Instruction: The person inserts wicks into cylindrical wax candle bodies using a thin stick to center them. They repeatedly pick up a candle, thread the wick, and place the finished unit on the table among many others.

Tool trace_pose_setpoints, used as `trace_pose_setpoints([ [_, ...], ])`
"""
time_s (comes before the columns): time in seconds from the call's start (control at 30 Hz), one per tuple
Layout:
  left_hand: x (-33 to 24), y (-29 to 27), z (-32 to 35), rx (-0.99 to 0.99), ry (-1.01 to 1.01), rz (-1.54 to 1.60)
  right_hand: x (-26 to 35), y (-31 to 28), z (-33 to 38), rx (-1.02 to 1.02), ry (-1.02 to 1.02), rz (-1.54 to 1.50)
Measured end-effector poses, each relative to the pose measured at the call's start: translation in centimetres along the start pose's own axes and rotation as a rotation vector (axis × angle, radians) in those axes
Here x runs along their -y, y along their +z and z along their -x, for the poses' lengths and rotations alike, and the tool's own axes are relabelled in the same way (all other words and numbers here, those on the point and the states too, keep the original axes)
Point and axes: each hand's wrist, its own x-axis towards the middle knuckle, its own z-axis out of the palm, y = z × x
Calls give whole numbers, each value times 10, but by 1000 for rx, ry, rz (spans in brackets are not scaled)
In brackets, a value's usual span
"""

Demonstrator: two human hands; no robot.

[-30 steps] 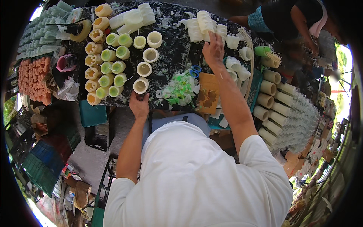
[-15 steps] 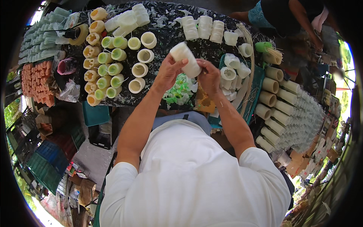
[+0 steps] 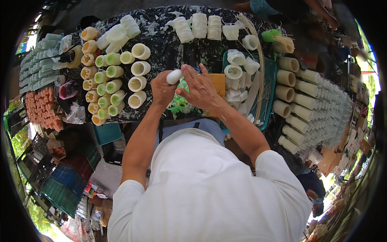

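My left hand (image 3: 162,86) is wrapped round a white candle (image 3: 174,77), whose pale rounded end points up toward me. The rest of the candle is hidden by the fingers. Beside it, my right hand (image 3: 198,86) lies flattened with fingers stretched; its fingertips are at the candle's edge, and contact is hard to tell. Beneath both hands is a heap of green and white wax shavings (image 3: 181,101). To the left stands a column of hollow white candles (image 3: 139,68), then green candles with wicks (image 3: 114,71).
Ribbed white candles (image 3: 199,26) line the far side of the black, wax-flecked table (image 3: 161,44). A yellow-orange board (image 3: 219,82) lies right of my hand, next to a teal tray (image 3: 270,80) of white pieces. Beige tubes (image 3: 287,80) are stacked farther right. Another person's arm (image 3: 322,14) shows at far right.
The candle has dropped lower and left and turned from sideways to end-on. My right hand has let go its finger grip and flattened out beside it.
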Motion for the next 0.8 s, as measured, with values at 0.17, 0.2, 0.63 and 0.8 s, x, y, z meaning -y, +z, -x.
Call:
trace_pose_setpoints([
  [0.17, 11, -13, 4, -147, -134, -108, -47, 38, -7, 69, 272, 2],
  [0.2, 9, -12, -1, -157, -150, -141, -66, 68, 2, 94, 277, 32],
  [0.63, 18, 0, 6, -84, -77, -161, -306, -65, 39, -1092, 1001, -503],
  [0.8, 5, -6, 15, -77, -24, -157, -384, -90, 34, -1181, 1146, -507],
])
